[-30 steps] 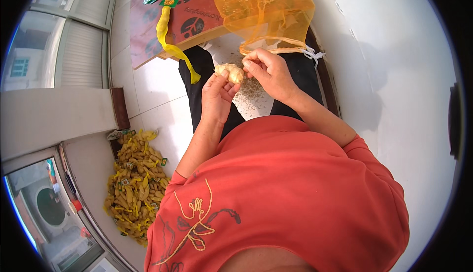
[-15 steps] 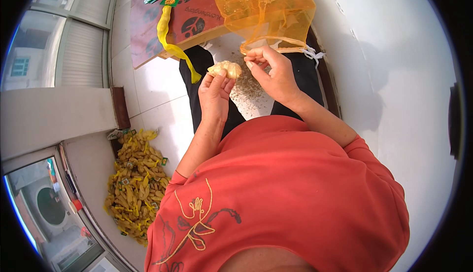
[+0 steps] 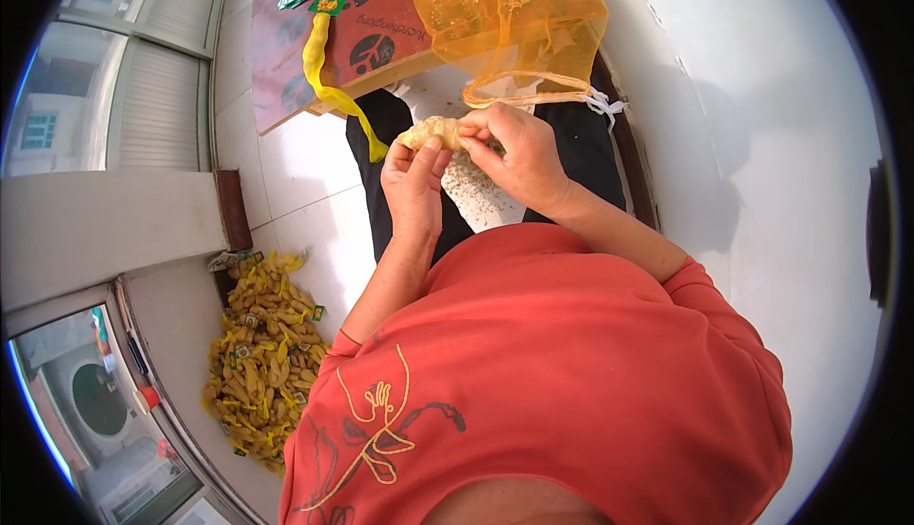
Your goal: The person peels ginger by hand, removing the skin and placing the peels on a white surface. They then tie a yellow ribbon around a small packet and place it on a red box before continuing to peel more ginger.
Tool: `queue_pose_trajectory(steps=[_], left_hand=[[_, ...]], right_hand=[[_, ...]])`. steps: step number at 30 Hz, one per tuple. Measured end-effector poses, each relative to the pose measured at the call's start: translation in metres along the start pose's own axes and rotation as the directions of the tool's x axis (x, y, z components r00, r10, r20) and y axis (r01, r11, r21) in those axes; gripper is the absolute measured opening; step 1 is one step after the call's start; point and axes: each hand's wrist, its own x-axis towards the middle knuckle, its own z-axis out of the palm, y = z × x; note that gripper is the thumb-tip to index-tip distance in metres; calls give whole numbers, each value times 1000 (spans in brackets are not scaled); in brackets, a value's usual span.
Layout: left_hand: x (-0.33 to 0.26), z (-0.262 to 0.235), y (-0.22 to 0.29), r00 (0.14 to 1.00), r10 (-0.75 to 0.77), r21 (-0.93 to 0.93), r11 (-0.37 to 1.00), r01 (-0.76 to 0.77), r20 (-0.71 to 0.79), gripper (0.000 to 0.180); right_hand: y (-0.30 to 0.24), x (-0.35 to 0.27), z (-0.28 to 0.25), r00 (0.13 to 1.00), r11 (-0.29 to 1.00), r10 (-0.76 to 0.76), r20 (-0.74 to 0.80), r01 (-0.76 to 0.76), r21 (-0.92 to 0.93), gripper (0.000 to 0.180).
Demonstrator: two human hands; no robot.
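The red board's (image 3: 286,59) front edge slants above dark-trousered knees (image 3: 581,149); an orange mesh bag (image 3: 528,16) overhangs it near the white wall (image 3: 762,144). Between that edge and the red shirt (image 3: 552,335), with room around, the left hand (image 3: 412,192) clasps a knobbly tan root (image 3: 433,132) between thumb and fingers; the right hand's (image 3: 524,158) fingertips pinch its right end.

Bright daylight comes from the windows (image 3: 157,97) on the left, whitening patches of floor (image 3: 305,163) into glare. A soft grey shadow lies on the right-hand wall (image 3: 709,182). The left hand (image 3: 412,192) and right hand (image 3: 524,158) look fairly sharp. Straight edges bow near the rim; all 4 corners go black, with blue fringing at lower left.
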Motion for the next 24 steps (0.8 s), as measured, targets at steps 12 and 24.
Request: queue_pose_trajectory(steps=[12, 24], left_hand=[[1, -3, -1, 999, -39, -80, 996, 40, 19, 21], [6, -9, 0, 935, -325, -454, 818, 354, 144, 26]], right_hand=[[-5, -3, 1, 996, 990, 87, 10, -87, 115, 23], [10, -6, 1, 908, 810, 380, 176, -418, 410, 21]])
